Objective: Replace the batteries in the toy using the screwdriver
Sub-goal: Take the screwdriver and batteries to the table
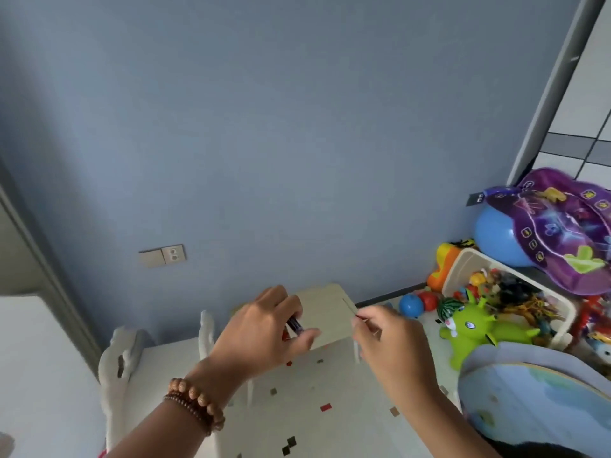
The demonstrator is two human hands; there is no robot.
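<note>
Above the pale speckled tabletop point(330, 385), the left hand point(264, 328) curled its fingers round a small dark cylinder point(295, 324), probably a battery held ready, while the right hand point(386, 338) pinched a thin metal rod point(349, 306), seemingly the screwdriver, aimed away; the toy itself was not identifiable among those in the white bin point(463, 262) beyond.

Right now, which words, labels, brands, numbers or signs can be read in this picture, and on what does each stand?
No text can be read here.
Dark cylinder in the left hand: any print is too blurred.
Purple mat: yellow symbols and a green arrow shape, no legible letters.
Black tag at its corner: white marks, too small.
Thin rod in the right hand: no marking visible.
</note>
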